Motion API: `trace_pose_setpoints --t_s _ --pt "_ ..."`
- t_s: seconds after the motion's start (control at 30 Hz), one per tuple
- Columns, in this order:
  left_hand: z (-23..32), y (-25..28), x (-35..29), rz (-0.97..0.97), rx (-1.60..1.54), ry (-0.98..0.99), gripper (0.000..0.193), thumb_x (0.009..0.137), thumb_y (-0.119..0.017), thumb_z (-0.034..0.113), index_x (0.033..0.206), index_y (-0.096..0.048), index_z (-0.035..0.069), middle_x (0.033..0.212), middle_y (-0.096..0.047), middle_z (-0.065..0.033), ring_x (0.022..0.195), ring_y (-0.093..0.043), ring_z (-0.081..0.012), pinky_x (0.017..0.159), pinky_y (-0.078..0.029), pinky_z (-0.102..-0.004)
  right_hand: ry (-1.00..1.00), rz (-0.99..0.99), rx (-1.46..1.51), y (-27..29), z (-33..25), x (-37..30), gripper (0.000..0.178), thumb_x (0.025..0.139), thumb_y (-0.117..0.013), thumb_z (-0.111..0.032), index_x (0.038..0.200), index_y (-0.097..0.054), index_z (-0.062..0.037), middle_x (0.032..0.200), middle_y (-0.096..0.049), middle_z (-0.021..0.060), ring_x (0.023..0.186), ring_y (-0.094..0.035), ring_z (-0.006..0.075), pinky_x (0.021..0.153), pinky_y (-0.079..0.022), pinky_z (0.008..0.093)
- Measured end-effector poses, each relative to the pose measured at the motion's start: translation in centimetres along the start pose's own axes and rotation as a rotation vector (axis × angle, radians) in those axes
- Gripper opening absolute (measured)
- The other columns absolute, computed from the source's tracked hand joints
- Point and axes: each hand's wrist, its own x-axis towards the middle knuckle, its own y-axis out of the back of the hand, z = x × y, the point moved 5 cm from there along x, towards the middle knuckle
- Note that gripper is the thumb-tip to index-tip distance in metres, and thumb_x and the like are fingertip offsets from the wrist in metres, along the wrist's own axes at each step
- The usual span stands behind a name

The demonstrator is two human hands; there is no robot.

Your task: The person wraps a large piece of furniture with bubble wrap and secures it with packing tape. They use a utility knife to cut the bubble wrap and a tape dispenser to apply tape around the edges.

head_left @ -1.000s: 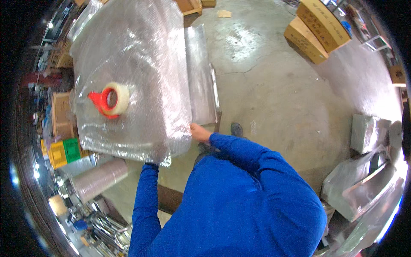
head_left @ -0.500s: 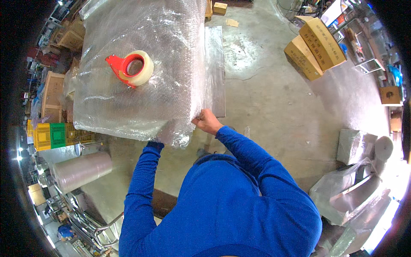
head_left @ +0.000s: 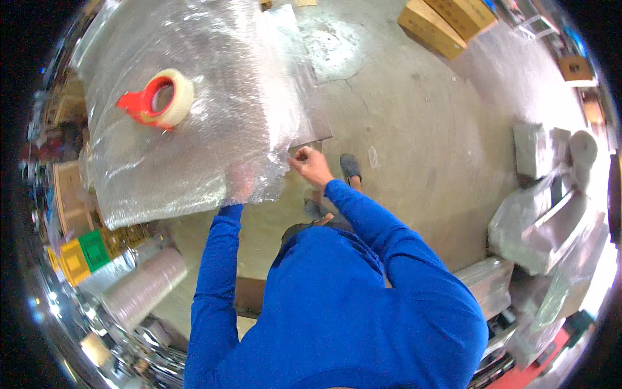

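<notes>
A large sheet of clear bubble wrap (head_left: pixel 188 142) covers a flat-topped load at the left. On it lies a red tape dispenser (head_left: pixel 136 104) with a roll of pale tape (head_left: pixel 183 100). My left hand (head_left: pixel 241 181) is under the near edge of the wrap, showing blurred through the film, so its fingers cannot be made out. Beside the wrap's near right corner is my right hand (head_left: pixel 312 167), its fingers curled together with the tips at the film's edge. What they pinch, if anything, is too blurred to tell.
A grey flat panel (head_left: pixel 317 123) juts out right of the wrap. Cardboard boxes (head_left: pixel 433 29) lie on the floor at the far right. A roll of wrap (head_left: pixel 144 285) and yellow and green crates (head_left: pixel 94 251) are at the left. Plastic-wrapped items (head_left: pixel 534 227) stand at right.
The view has shifted, so the load sits further left and higher. My left hand now shows through the film near its edge. My right hand's fingers look less tight at the wrap's corner.
</notes>
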Motion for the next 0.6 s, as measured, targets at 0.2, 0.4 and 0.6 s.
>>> trace_pose_setpoints --t_s 0.2,0.4,0.6 --pt "-2.2 1.0 2.5 -0.081 0.479 -0.304 0.043 0.089 -0.058 0.021 0.130 -0.061 0.008 0.123 -0.061 -0.0232 0.114 -0.057 -0.0398 0.099 -0.042 -0.0549 0.068 0.157 0.420 -11.2 7.1 4.6 0.058 0.078 -0.082 -0.046 0.103 -0.068 0.0042 0.091 -0.072 0.0126 0.077 -0.065 0.0198 0.071 -0.052 0.0372" --pt "0.1 3.2 3.5 -0.194 0.090 -0.113 0.040 0.093 -0.055 0.020 0.130 -0.058 0.006 0.116 -0.063 -0.0269 0.113 -0.058 -0.0419 0.097 -0.043 -0.0540 -0.238 -0.239 0.458 -5.4 4.4 -2.6 0.045 0.087 -0.073 -0.040 0.095 -0.070 0.0043 0.080 -0.067 0.0034 0.072 -0.059 0.0155 0.064 -0.046 0.0333" --pt "3.2 4.1 5.3 -0.435 0.074 -0.030 0.044 0.092 -0.055 0.022 0.131 -0.058 0.003 0.133 -0.059 -0.0193 0.124 -0.053 -0.0406 0.108 -0.036 -0.0558 -0.516 -0.186 1.045 -2.6 -3.0 -0.3 0.021 0.097 -0.058 -0.022 0.102 -0.067 -0.0043 0.091 -0.068 0.0054 0.076 -0.065 0.0185 0.073 -0.055 0.0360"
